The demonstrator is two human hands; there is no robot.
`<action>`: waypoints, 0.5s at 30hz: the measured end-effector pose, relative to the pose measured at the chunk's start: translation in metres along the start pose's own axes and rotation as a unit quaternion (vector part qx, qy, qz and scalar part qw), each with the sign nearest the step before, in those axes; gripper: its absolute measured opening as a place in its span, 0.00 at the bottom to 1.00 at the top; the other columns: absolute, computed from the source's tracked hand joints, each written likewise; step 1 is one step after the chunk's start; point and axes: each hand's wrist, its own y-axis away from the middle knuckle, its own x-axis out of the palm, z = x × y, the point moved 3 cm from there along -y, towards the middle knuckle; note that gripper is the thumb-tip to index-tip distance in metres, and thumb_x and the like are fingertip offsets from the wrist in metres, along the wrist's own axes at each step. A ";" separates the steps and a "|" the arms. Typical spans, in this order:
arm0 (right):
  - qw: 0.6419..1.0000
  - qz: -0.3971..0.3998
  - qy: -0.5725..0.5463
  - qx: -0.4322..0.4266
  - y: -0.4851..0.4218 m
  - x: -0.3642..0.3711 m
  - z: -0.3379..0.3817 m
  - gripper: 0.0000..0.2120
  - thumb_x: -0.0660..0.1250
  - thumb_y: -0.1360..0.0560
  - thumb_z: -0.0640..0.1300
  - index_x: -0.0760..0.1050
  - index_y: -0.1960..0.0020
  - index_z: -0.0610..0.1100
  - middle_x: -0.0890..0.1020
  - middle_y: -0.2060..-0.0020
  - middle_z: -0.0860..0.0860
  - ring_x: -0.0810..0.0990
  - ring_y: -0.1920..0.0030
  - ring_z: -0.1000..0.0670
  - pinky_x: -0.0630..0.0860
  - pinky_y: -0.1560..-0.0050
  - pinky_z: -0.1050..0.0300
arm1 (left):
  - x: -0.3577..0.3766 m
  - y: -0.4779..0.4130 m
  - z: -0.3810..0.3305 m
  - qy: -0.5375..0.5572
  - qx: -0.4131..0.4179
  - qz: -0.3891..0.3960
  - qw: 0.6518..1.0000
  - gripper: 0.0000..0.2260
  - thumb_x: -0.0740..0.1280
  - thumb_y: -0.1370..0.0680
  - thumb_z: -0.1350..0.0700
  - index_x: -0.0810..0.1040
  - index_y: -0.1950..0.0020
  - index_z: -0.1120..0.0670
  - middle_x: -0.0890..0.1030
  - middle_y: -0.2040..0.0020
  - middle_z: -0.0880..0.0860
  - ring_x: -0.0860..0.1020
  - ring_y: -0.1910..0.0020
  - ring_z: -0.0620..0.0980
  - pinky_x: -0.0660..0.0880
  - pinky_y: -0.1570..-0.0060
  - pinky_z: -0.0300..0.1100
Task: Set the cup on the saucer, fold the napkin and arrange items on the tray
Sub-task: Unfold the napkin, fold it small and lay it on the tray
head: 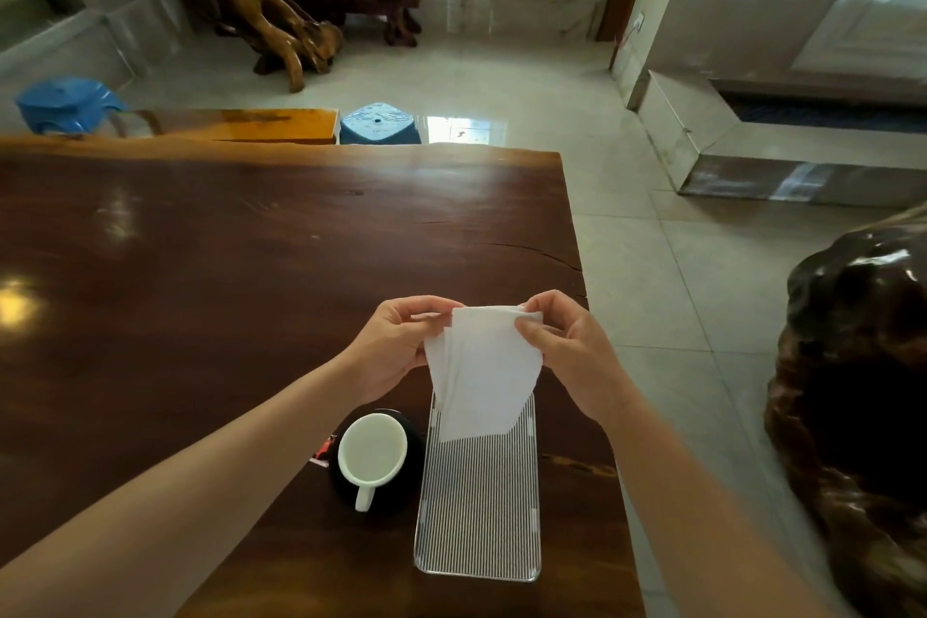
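A white napkin (481, 371) hangs in the air above the far end of a clear ribbed tray (479, 512). My left hand (396, 346) pinches its top left corner, and my right hand (567, 346) pinches its top right corner. The napkin's lower edge droops over the tray's far end. To the left of the tray, a white cup (372, 451) stands upright on a black saucer (414, 482), its handle pointing toward me.
The dark wooden table (200, 291) ends just right of the tray, with tiled floor beyond. A small red-and-white item (323, 452) peeks out left of the saucer. Two blue stools (379, 123) stand behind the table. A dark carved seat (853, 391) is at the right.
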 end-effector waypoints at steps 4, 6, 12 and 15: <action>0.990 0.020 0.130 -0.043 0.000 0.006 0.002 0.03 0.73 0.25 0.42 0.80 0.52 0.44 0.81 0.52 0.50 0.80 0.54 0.52 0.75 0.64 0.68 | 0.007 0.003 -0.002 -0.049 0.024 0.017 0.998 0.11 0.65 0.20 0.66 0.86 0.48 0.57 0.84 0.49 0.59 0.83 0.53 0.54 0.83 0.57 0.47; 0.981 0.019 0.179 -0.069 -0.001 0.009 0.004 0.03 0.75 0.26 0.42 0.82 0.54 0.46 0.80 0.53 0.55 0.78 0.53 0.56 0.73 0.61 0.72 | 0.010 0.002 -0.002 -0.047 0.028 0.026 0.998 0.11 0.64 0.19 0.66 0.86 0.47 0.58 0.84 0.48 0.61 0.83 0.52 0.55 0.83 0.56 0.47; 0.969 0.009 0.224 -0.105 -0.001 0.011 0.008 0.03 0.74 0.26 0.38 0.83 0.55 0.44 0.81 0.56 0.55 0.79 0.54 0.59 0.73 0.57 0.76 | 0.006 0.001 -0.006 -0.067 0.036 0.026 0.997 0.11 0.64 0.18 0.64 0.82 0.41 0.54 0.85 0.50 0.57 0.84 0.53 0.53 0.82 0.56 0.47; 0.968 -0.048 0.210 -0.125 0.000 0.007 0.011 0.02 0.73 0.25 0.37 0.81 0.55 0.43 0.80 0.60 0.57 0.77 0.57 0.68 0.71 0.63 0.77 | 0.003 0.001 -0.008 -0.072 0.027 0.012 0.997 0.09 0.65 0.19 0.64 0.82 0.42 0.56 0.85 0.49 0.58 0.84 0.51 0.53 0.82 0.53 0.47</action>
